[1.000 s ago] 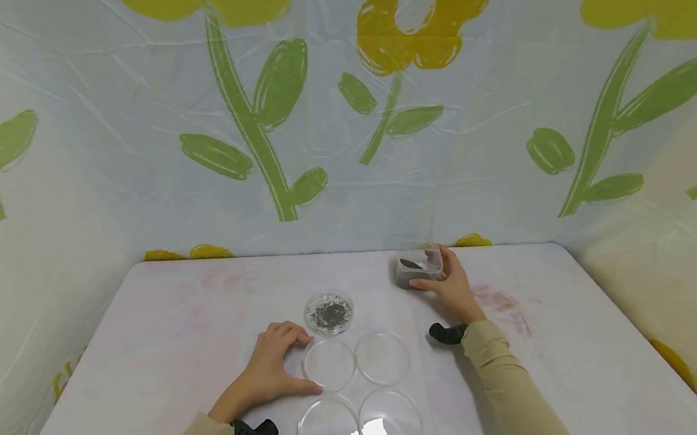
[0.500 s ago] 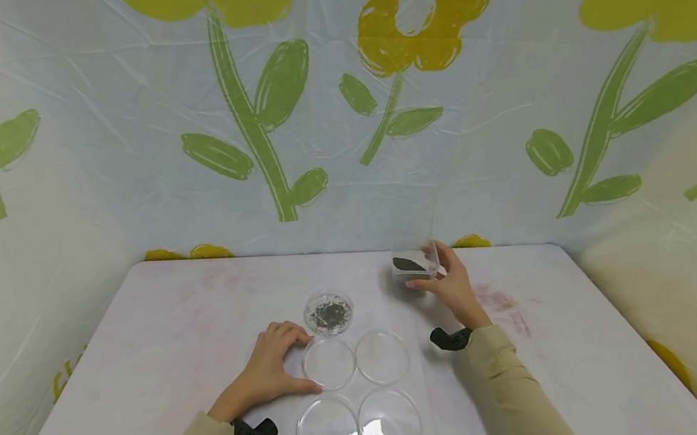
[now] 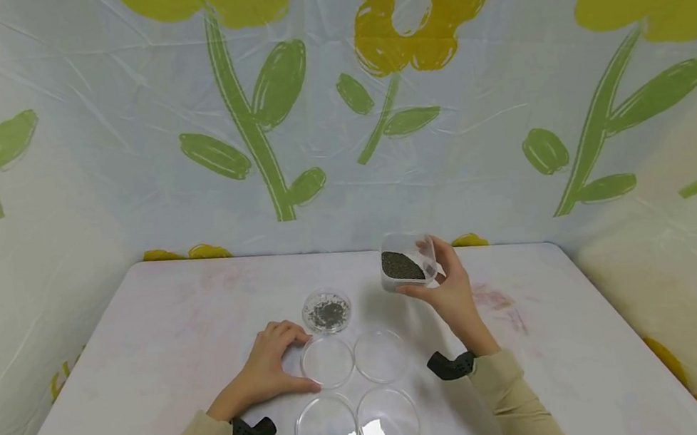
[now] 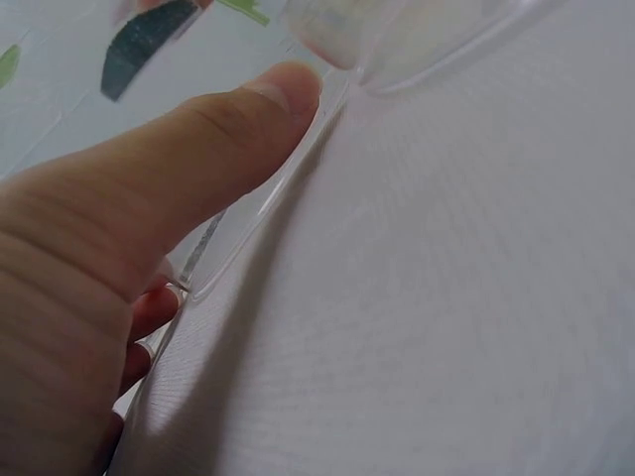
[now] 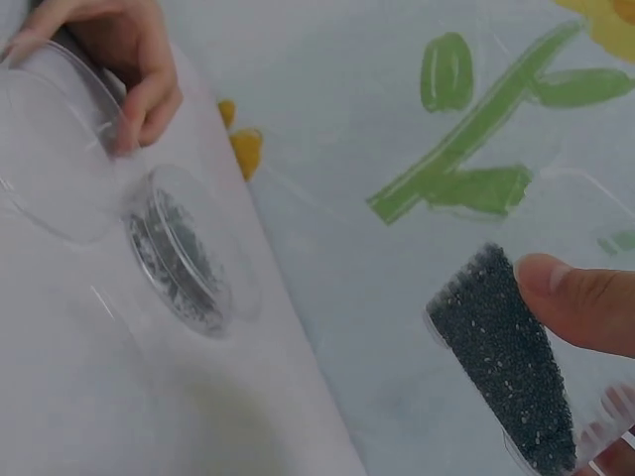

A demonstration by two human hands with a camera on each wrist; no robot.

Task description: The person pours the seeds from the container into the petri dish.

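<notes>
My right hand [image 3: 454, 295] holds a small clear plastic container [image 3: 410, 281] of dark grains above the table's back part. The container is tilted, and its grains [image 5: 501, 362] lie heaped to one side, with the thumb pressed on its wall. My left hand [image 3: 269, 366] spans an uncovered-looking petri dish [image 3: 327, 361], thumb at its near rim and index finger at its far rim. In the left wrist view the thumb [image 4: 248, 124] lies along the clear rim. Just behind that dish stands another petri dish [image 3: 327, 311] with dark grains scattered over its bottom.
One clear dish [image 3: 381, 356] sits right of the held one. Two more, a front left dish [image 3: 326, 429] and a front right dish [image 3: 388, 422], stand nearer me. A flower-printed cloth [image 3: 346, 196] hangs behind the white table [image 3: 204, 313].
My right hand has lifted the container off the table's back area, moved it slightly left and tipped it, so the grains show more. The left hand stays on its dish.
</notes>
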